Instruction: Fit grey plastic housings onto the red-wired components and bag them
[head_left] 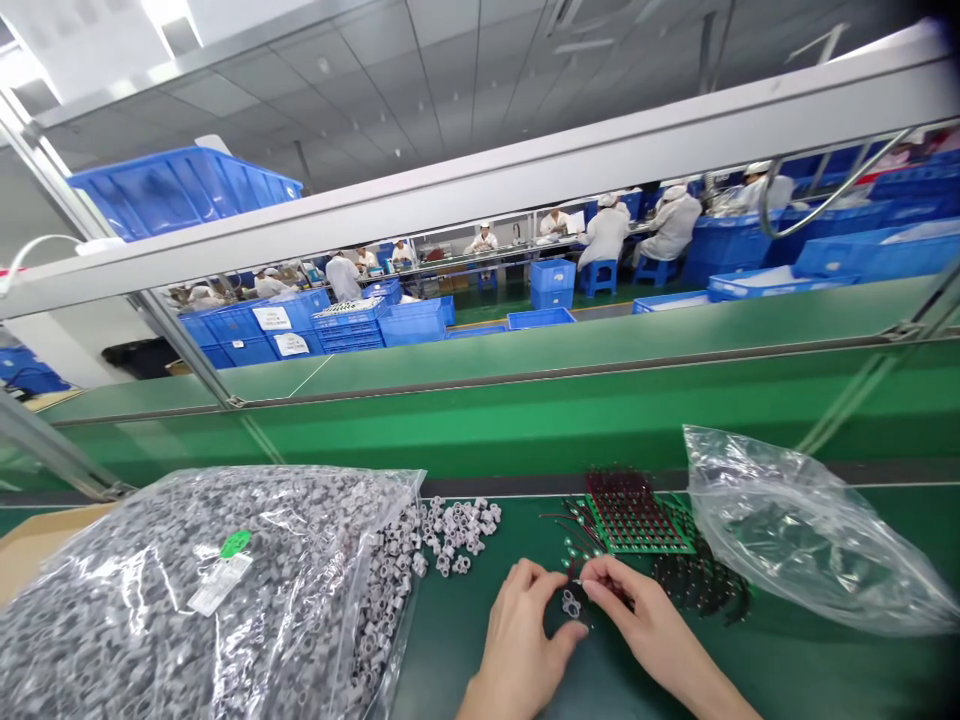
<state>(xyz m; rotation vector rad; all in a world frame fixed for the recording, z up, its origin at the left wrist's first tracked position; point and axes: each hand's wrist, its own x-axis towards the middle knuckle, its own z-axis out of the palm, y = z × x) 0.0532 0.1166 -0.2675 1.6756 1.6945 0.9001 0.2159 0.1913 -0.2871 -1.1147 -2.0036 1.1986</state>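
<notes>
My left hand (521,632) is low over the green table, its index finger and thumb apart, with nothing plainly gripped. Between the hands is a small grey plastic ring part (571,603). My right hand (637,606) is closed in a pinch beside the left index fingertip; what it pinches is too small to make out. A dark wire shows just above the fingertips. Behind my right hand lies a green circuit-board panel (646,535) with dark red and black wires. Loose grey plastic parts (459,530) lie beyond my left hand.
A large clear bag (225,590) full of grey parts fills the left side. A crumpled clear plastic bag (810,540) lies at the right. Beyond stands a green panel (465,425) under a metal frame bar (480,185). Blue bins (553,280) and seated people are farther off.
</notes>
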